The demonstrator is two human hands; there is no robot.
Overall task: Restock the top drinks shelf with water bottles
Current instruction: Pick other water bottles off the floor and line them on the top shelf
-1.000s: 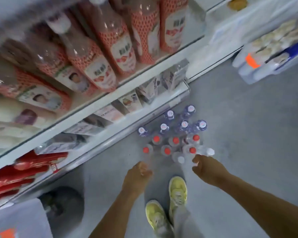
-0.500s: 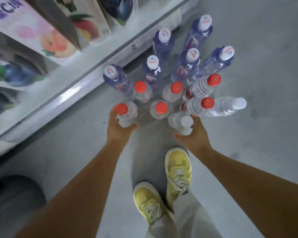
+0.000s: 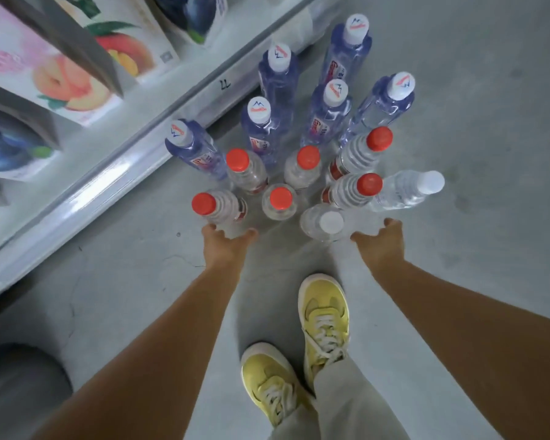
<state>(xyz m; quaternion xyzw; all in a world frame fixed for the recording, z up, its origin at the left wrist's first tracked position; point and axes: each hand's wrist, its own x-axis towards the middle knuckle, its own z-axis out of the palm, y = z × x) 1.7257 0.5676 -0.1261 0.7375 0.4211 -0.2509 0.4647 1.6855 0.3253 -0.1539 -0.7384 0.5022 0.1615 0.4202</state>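
Left hand (image 3: 223,243) wraps the near-left red-capped bottle (image 3: 218,207), thumb and fingers curled round its lower body. Right hand (image 3: 380,238) curls round the white-capped clear bottle (image 3: 329,223) from its right side, fingers hidden behind the plastic. Both bottles stand on the grey floor (image 3: 473,122) (front row of the cluster). Just beyond the fingers: more red-capped bottles (image 3: 302,168); beyond those, blue-tinted bottles (image 3: 278,76) with white printed caps. Another white-capped clear bottle (image 3: 407,188) leans off to the right, past the right hand's knuckles. Left of the left hand runs the bottom shelf edge (image 3: 115,173), juice cartons (image 3: 67,81) on it. Yellow sneakers (image 3: 324,315) below the wrists.
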